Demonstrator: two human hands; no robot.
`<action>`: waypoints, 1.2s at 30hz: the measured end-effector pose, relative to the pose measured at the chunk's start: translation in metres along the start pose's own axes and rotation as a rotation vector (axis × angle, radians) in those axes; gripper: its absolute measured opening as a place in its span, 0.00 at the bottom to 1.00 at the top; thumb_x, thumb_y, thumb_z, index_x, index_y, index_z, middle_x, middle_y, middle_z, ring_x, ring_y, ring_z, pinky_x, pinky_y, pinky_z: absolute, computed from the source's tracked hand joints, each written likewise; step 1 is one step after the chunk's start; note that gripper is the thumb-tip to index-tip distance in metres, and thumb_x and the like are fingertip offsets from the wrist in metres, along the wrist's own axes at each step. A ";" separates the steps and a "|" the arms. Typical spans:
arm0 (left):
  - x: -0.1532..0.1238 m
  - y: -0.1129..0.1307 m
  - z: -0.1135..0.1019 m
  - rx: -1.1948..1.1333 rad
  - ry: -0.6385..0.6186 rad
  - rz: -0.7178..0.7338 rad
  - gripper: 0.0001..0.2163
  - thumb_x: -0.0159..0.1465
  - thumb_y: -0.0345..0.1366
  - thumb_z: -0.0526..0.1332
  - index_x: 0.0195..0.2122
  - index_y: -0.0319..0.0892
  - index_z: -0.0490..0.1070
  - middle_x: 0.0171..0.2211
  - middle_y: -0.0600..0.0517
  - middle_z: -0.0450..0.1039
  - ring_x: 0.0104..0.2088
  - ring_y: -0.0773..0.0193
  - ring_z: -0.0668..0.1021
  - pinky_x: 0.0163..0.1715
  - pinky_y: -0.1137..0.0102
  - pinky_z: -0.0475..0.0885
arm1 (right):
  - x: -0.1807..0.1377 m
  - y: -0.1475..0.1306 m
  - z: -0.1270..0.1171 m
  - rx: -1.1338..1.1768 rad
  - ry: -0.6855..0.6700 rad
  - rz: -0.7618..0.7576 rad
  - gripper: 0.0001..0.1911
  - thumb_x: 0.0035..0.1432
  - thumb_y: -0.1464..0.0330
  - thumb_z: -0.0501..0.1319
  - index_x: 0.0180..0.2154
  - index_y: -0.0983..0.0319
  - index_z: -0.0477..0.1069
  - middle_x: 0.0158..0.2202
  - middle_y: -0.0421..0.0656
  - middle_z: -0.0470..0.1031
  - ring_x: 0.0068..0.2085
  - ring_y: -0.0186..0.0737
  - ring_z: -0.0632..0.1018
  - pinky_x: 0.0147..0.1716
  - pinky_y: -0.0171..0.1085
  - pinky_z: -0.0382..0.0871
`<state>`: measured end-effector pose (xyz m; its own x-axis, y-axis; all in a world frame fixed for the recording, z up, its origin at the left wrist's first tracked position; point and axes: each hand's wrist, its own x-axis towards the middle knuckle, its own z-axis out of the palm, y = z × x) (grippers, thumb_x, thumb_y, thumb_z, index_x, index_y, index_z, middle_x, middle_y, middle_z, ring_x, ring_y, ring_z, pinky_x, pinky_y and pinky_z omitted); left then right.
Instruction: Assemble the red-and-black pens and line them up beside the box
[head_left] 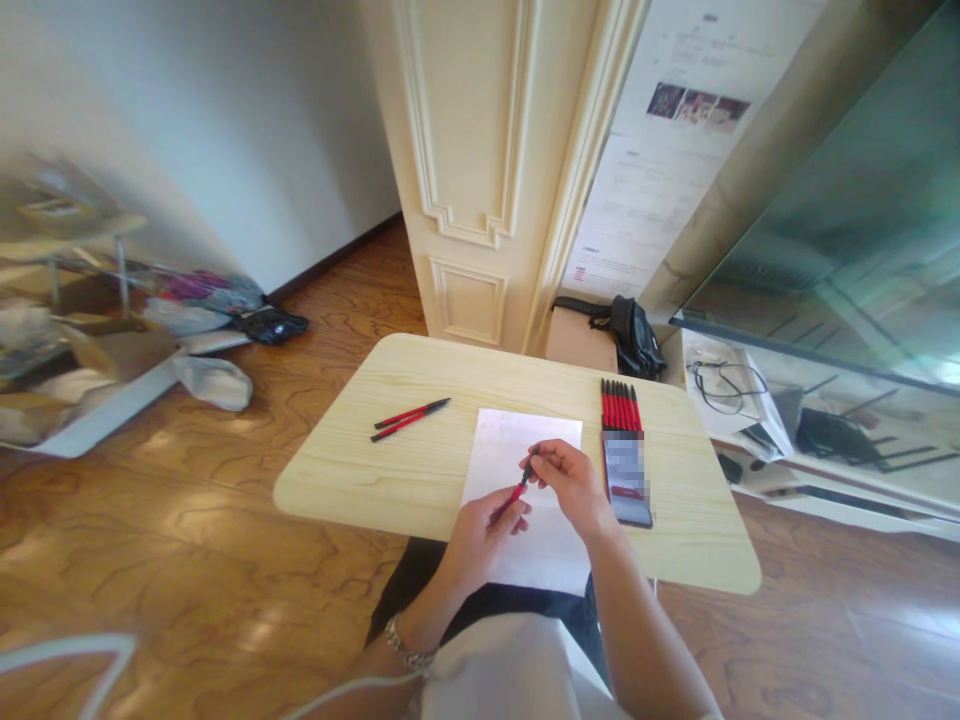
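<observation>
Over a white sheet of paper (pixel 491 445), both my hands are on one red and black pen (pixel 518 491). My left hand (pixel 484 530) is closed round its red barrel, while the fingers of my right hand (pixel 564 475) pinch its black end. The pen is tilted, black end up and to the right. Two more red and black pens (pixel 409 420) lie side by side left of the paper. Right of it, several pens (pixel 620 405) lie in a neat row above a phone (pixel 628 490) whose screen is lit.
The pale wooden table (pixel 337 460) has rounded corners. Behind it stand a cream panelled door (pixel 472 180) and a black bag (pixel 630 335). A cabinet with cables (pixel 727 385) is at the right; cluttered shelving (pixel 82 340) and plastic bags (pixel 217 380) are at the left.
</observation>
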<state>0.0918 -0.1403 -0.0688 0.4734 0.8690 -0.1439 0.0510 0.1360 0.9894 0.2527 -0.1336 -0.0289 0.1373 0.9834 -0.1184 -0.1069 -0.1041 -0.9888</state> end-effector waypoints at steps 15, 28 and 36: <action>0.003 0.014 -0.002 -0.327 -0.181 -0.182 0.19 0.61 0.47 0.59 0.44 0.35 0.72 0.33 0.42 0.77 0.26 0.65 0.77 0.24 0.72 0.67 | -0.005 0.003 -0.005 0.008 -0.123 -0.040 0.07 0.57 0.65 0.58 0.36 0.62 0.70 0.36 0.46 0.78 0.32 0.36 0.74 0.31 0.35 0.64; 0.017 0.009 0.010 -0.086 0.036 -0.053 0.16 0.59 0.44 0.62 0.41 0.37 0.75 0.30 0.47 0.76 0.30 0.61 0.78 0.33 0.68 0.74 | 0.001 0.031 0.007 -0.183 0.278 -0.098 0.12 0.51 0.59 0.64 0.26 0.62 0.70 0.22 0.37 0.67 0.25 0.33 0.66 0.25 0.33 0.59; 0.014 0.011 0.005 -0.253 -0.076 -0.167 0.19 0.60 0.44 0.61 0.46 0.35 0.72 0.35 0.43 0.76 0.31 0.60 0.79 0.34 0.67 0.74 | -0.002 0.015 0.000 0.102 0.122 -0.016 0.16 0.58 0.58 0.57 0.45 0.60 0.71 0.40 0.46 0.76 0.40 0.41 0.74 0.34 0.37 0.65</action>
<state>0.1035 -0.1294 -0.0596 0.5417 0.7882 -0.2923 -0.0823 0.3957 0.9147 0.2510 -0.1376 -0.0433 0.2579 0.9588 -0.1191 -0.2024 -0.0669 -0.9770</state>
